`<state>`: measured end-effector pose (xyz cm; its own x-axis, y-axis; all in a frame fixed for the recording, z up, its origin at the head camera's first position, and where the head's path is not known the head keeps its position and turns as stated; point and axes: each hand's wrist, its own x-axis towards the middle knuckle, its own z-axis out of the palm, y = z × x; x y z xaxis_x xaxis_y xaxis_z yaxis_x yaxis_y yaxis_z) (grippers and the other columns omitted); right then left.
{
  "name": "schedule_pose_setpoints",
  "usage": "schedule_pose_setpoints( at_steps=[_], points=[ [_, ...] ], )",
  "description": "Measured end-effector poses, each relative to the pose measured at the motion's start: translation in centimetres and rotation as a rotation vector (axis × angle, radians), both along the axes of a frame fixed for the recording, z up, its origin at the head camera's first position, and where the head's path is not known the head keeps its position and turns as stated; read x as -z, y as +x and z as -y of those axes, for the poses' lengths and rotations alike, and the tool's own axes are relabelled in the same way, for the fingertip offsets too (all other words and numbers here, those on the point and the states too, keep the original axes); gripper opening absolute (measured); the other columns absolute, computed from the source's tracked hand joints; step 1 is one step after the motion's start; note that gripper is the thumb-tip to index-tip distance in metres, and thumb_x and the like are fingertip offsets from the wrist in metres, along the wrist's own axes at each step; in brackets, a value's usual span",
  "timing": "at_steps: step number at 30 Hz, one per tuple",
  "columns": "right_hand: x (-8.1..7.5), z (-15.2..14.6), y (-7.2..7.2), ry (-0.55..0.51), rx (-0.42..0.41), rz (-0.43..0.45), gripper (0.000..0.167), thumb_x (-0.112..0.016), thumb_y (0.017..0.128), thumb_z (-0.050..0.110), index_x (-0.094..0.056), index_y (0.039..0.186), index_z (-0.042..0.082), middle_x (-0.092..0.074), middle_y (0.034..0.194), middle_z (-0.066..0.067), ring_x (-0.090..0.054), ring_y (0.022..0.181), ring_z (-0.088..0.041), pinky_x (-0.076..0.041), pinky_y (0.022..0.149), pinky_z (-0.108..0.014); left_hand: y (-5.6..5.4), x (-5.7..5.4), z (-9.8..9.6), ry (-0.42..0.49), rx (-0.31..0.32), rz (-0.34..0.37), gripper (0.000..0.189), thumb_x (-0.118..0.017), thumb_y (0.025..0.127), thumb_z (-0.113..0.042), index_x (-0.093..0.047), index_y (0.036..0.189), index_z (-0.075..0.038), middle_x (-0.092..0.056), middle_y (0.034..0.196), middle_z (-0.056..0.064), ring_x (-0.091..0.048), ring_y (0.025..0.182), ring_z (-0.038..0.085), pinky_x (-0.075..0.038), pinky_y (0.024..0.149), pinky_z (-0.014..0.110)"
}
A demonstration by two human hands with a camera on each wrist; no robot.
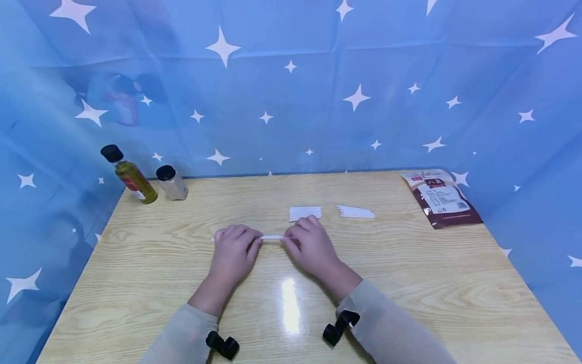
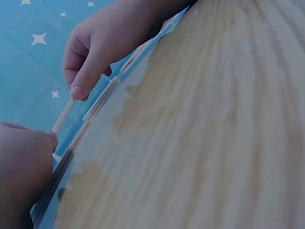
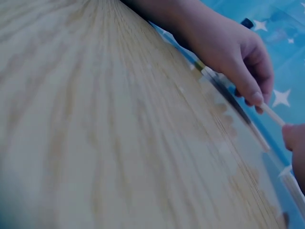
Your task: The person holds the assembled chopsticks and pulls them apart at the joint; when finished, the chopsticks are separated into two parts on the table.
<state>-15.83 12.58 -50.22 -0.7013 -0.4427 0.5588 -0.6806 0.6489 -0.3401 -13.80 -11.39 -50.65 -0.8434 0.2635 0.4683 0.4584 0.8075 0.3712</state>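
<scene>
Between both hands a thin white stick (image 1: 271,237) runs level, parallel to the table's back edge. My left hand (image 1: 235,250) pinches it between thumb and fingers, and a short white end pokes out beyond that hand's left side. The right hand (image 1: 313,246) pinches the stick farther right, with a short length showing between the two thumbs. In the left wrist view the stick (image 2: 63,116) spans from one hand to the other. Just behind the right hand lies a neat row of white sticks (image 1: 305,212). To its right is a second bunch of white sticks (image 1: 355,212) with uneven ends.
An oil bottle (image 1: 136,182) with a black cap and a black-lidded jar (image 1: 173,184) stand at the back left. A brown and white food pouch (image 1: 442,198) lies at the back right. A blue star-patterned cloth (image 1: 291,116) hangs behind the wooden table (image 1: 409,283).
</scene>
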Motion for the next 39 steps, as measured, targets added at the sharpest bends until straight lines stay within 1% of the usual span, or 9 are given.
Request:
schedule_pose_setpoints(
  at_steps=[5, 10, 13, 18, 22, 24, 28, 31, 39],
  points=[
    [0.0, -1.0, 0.2, -0.008, -0.003, -0.007, 0.013, -0.081, 0.096, 0.023, -0.078, 0.091, 0.011, -0.066, 0.089, 0.0, -0.056, 0.087, -0.025, -0.049, 0.086, -0.041, 0.1, -0.1, -0.5, 0.004, 0.048, -0.033, 0.007, -0.079, 0.098, -0.019, -0.081, 0.105, -0.018, -0.073, 0.1, -0.004, -0.066, 0.096, 0.023, -0.039, 0.088, 0.046],
    [-0.1, -2.2, 1.0, -0.016, -0.005, 0.025, 0.012, -0.081, 0.095, 0.023, -0.078, 0.091, 0.012, -0.066, 0.089, 0.001, -0.058, 0.09, -0.024, -0.05, 0.087, -0.041, 0.3, 0.1, -1.3, 0.0, 0.084, -0.061, 0.007, -0.079, 0.097, -0.02, -0.081, 0.104, -0.018, -0.073, 0.099, -0.004, -0.067, 0.094, 0.022, -0.041, 0.086, 0.046],
    [-0.2, -3.0, 1.5, -0.029, 0.01, 0.083, 0.01, -0.08, 0.097, 0.023, -0.077, 0.093, 0.014, -0.066, 0.091, 0.003, -0.06, 0.091, -0.02, -0.053, 0.084, -0.037, 0.4, 0.2, -2.1, 0.001, 0.097, -0.074, 0.006, -0.078, 0.098, -0.019, -0.08, 0.103, -0.017, -0.073, 0.099, -0.003, -0.067, 0.094, 0.023, -0.041, 0.086, 0.046],
    [-0.7, -4.7, 1.8, -0.075, 0.052, 0.197, 0.003, -0.079, 0.099, 0.019, -0.078, 0.098, 0.016, -0.07, 0.094, 0.007, -0.062, 0.082, -0.009, -0.056, 0.073, -0.032, 0.2, -0.1, -4.1, 0.023, 0.117, -0.066, 0.005, -0.076, 0.099, -0.018, -0.077, 0.104, -0.015, -0.071, 0.1, -0.003, -0.065, 0.094, 0.023, -0.041, 0.086, 0.046],
    [-0.7, -6.2, 1.9, -0.12, 0.052, 0.22, 0.003, -0.078, 0.099, 0.015, -0.079, 0.101, 0.013, -0.071, 0.094, 0.007, -0.06, 0.079, -0.007, -0.055, 0.07, -0.03, 0.1, 0.0, -5.6, 0.027, 0.138, -0.067, 0.005, -0.075, 0.1, -0.018, -0.076, 0.103, -0.015, -0.07, 0.1, -0.003, -0.064, 0.094, 0.022, -0.043, 0.086, 0.045],
    [-0.5, -6.9, 2.0, -0.143, 0.039, 0.221, 0.004, -0.078, 0.099, 0.015, -0.08, 0.102, 0.012, -0.071, 0.095, 0.007, -0.061, 0.08, -0.007, -0.055, 0.07, -0.03, -0.1, 0.0, -6.2, 0.028, 0.163, -0.051, 0.006, -0.074, 0.101, -0.018, -0.076, 0.105, -0.015, -0.07, 0.1, -0.002, -0.065, 0.095, 0.022, -0.047, 0.087, 0.044],
    [-0.3, -8.3, 2.2, -0.166, -0.027, 0.222, 0.016, -0.079, 0.097, 0.01, -0.08, 0.113, 0.01, -0.069, 0.095, 0.007, -0.059, 0.08, -0.007, -0.053, 0.068, -0.028, -0.1, 0.0, -7.4, 0.057, 0.236, 0.03, 0.009, -0.07, 0.104, -0.018, -0.075, 0.111, -0.013, -0.069, 0.104, -0.001, -0.064, 0.101, 0.022, -0.054, 0.092, 0.039],
    [-0.1, -9.0, 2.5, -0.176, -0.055, 0.222, 0.022, -0.08, 0.096, 0.009, -0.08, 0.119, 0.009, -0.069, 0.095, 0.009, -0.057, 0.078, -0.006, -0.051, 0.067, -0.026, -0.2, 0.0, -8.1, 0.066, 0.283, 0.08, 0.012, -0.068, 0.106, -0.018, -0.075, 0.115, -0.012, -0.068, 0.107, 0.0, -0.064, 0.105, 0.021, -0.055, 0.096, 0.037],
    [0.0, -10.6, 3.4, -0.224, 0.029, 0.264, 0.017, -0.085, 0.092, 0.009, -0.084, 0.108, 0.012, -0.069, 0.088, 0.013, -0.058, 0.073, -0.005, -0.05, 0.063, -0.024, -0.1, -0.1, -10.0, 0.086, 0.345, 0.091, 0.012, -0.068, 0.107, -0.018, -0.075, 0.114, -0.013, -0.069, 0.108, -0.002, -0.063, 0.106, 0.018, -0.054, 0.096, 0.034]
  ],
)
